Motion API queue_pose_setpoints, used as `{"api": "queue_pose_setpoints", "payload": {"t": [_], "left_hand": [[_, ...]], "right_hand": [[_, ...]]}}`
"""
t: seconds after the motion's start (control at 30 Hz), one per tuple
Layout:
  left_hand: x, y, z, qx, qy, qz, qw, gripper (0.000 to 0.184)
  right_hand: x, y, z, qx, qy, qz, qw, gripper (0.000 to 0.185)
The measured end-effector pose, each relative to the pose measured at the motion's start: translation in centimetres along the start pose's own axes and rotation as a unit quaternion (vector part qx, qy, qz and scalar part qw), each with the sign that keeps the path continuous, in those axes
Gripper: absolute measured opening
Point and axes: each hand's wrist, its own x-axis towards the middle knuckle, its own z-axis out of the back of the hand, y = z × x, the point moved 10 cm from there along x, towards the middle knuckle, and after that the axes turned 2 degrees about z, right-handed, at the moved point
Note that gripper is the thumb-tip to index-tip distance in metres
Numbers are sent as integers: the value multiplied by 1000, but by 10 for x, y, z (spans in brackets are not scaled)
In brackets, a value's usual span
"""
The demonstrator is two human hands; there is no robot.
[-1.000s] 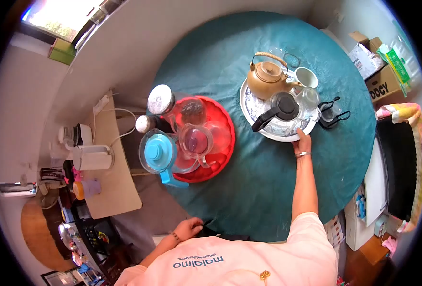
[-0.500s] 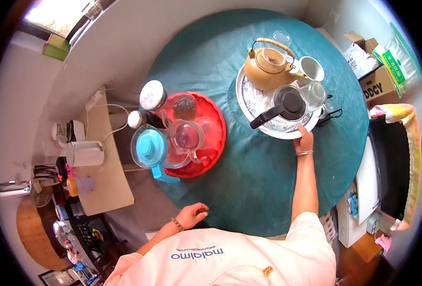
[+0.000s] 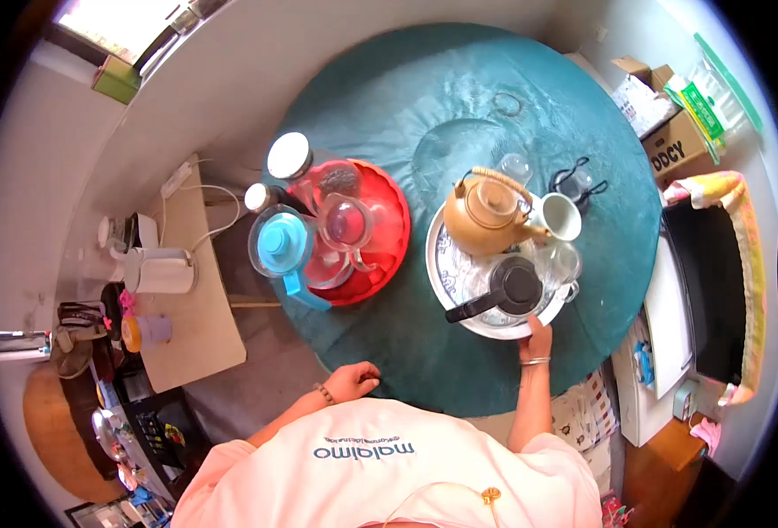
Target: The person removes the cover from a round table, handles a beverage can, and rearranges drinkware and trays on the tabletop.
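Note:
My right hand [image 3: 536, 333] grips the near rim of a round white patterned tray [image 3: 441, 264], its fingers partly hidden beneath. On the tray stand a tan teapot [image 3: 481, 218] with a wrapped arched handle, a glass pot with a black lid and handle [image 3: 516, 286], a white mug [image 3: 556, 217] and a clear glass cup [image 3: 565, 262]. Loosely curled and holding nothing visible, my left hand [image 3: 354, 380] is at the table's near edge. Beyond it, a red scalloped tray [image 3: 398, 238] carries a blue-lidded pitcher [image 3: 281, 242] and several glass vessels.
A green cloth covers the round table [image 3: 389, 352]. Behind the white tray are a clear glass [image 3: 516, 167] and a black-strapped item [image 3: 573, 185]. At left stands a side table [image 3: 204, 343] with a white kettle [image 3: 160, 271]; cardboard boxes [image 3: 675, 145] and a dark screen [image 3: 714, 299] are at right.
The white tray and its load have slid toward me with my right hand, leaving a round mark on the cloth. The clear glass and black-strapped item now show behind it. My left hand has curled slightly.

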Motion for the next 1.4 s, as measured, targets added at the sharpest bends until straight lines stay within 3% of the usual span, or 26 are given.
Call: {"api": "queue_pose_setpoints", "payload": {"t": [0.1, 0.33, 0.5, 0.67, 0.73, 0.8, 0.83, 0.87, 0.93, 0.97, 1.0, 1.03, 1.1, 1.17, 1.2, 1.27, 1.4], "left_hand": [[-5, -11, -14, 75, 59, 16, 995, 19], [1, -21, -22, 156, 83, -12, 984, 20], [2, -13, -26, 172, 98, -30, 980, 21], [2, -12, -15, 160, 78, -16, 984, 21], [6, 9, -9, 122, 55, -32, 990, 20], [14, 41, 0, -16, 43, 5, 999, 18], [15, 55, 3, -114, 47, 43, 991, 18], [15, 57, 11, -124, 42, 44, 990, 18], [11, 83, 32, -233, -2, 147, 961, 18], [13, 100, 41, -266, -17, 164, 950, 18], [16, 108, 50, -275, -19, 163, 947, 18], [17, 123, 66, -336, -67, 179, 922, 19], [20, 149, 93, -397, -114, 199, 889, 20], [29, 169, 132, -490, -219, 164, 827, 26], [38, 174, 141, -492, -217, 166, 826, 26], [44, 188, 181, -539, -340, 136, 759, 42], [69, 184, 219, -597, -382, 97, 699, 51]], "right_hand": [[-29, -13, 40, 13, -36, -1, 999, 37], [-39, -22, 118, 21, -122, 19, 992, 31], [-16, -24, 142, 63, -143, 67, 986, 31], [-4, -32, 146, -2, -142, 33, 989, 28], [-16, -30, 138, -9, -156, 2, 988, 31], [-22, -32, 136, -31, -146, -7, 989, 27], [-26, -34, 139, -82, -159, -17, 984, 25], [-30, -34, 141, -133, -172, -26, 976, 24], [-47, -36, 124, -194, -165, -39, 966, 16], [-56, -39, 121, -220, -167, -42, 960, 15], [-61, -53, 103, -257, -97, -82, 958, 12], [-72, -70, 97, -261, -116, -108, 952, 12], [-88, -98, 36, -314, -46, -203, 926, 10], [-75, -101, -58, -367, 149, -99, 913, 11], [-53, -109, -88, -350, 208, -45, 912, 12], [-8, -88, -164, -415, 209, 74, 882, 15], [93, -81, -269, -521, 184, 249, 796, 27]]}}
